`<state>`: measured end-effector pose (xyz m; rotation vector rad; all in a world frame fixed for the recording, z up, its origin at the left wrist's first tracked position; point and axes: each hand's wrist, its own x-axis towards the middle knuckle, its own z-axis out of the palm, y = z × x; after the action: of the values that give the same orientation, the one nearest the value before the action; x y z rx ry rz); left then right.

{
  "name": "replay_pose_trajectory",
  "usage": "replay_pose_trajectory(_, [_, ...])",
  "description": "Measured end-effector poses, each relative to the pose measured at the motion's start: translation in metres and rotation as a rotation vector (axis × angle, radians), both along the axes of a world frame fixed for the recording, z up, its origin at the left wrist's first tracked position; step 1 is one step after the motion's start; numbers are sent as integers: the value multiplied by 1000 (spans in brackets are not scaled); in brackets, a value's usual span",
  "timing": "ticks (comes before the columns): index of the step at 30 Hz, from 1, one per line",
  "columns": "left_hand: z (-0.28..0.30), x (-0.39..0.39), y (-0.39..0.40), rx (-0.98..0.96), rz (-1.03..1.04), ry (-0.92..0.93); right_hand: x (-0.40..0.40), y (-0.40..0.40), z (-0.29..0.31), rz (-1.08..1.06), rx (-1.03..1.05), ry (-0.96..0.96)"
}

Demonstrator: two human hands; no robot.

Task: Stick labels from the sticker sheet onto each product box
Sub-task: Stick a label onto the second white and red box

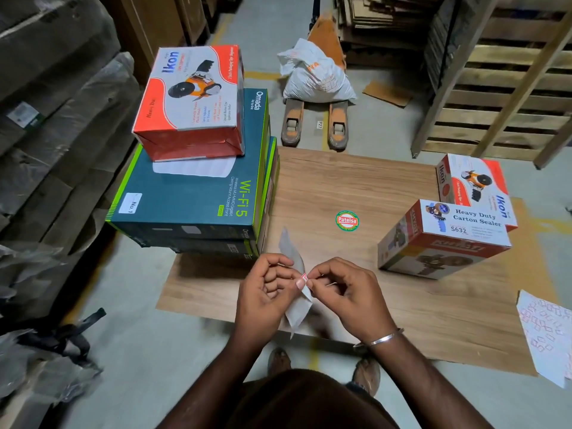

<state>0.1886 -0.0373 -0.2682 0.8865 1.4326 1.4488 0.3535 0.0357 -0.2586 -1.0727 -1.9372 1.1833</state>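
Over the near edge of the wooden board [356, 187], my left hand [266, 292] and my right hand [343, 292] pinch a bent sticker sheet [295, 308]. Their fingertips meet on a small red-and-white label [304, 277] at the sheet's edge. On the left, an orange-and-white Ikon box [192, 100] tops a teal Wi-Fi 5 box [192, 196] bearing a white "No. 1" label [131, 203]; more teal boxes lie beneath. On the right stand a Heavy Duty Carton Sealer box [442, 239] and a second Ikon box [476, 187].
A round Patelsa sticker [347, 221] lies on the board. Another sticker sheet [548, 332] rests at the right edge. A pallet jack [315, 122] carrying a white sack [315, 75] stands beyond the board. Wooden pallets lean at right; wrapped cartons line the left.
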Motion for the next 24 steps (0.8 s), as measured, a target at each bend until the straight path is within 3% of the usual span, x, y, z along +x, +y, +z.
replay_pose_trajectory(6, [6, 1, 0, -9, 0, -33, -1, 1, 6, 39, 100, -10])
replay_pose_trajectory(13, [19, -2, -3, 107, -33, 312, -4, 1, 10, 107, 322, -118])
replay_pose_trajectory(16, [21, -4, -4, 135, -34, 380, -7, -2, 11, 89, 377, -144])
replay_pose_trajectory(24, [11, -2, -6, 69, 8, 86, -12, -5, 12, -14, 188, 9])
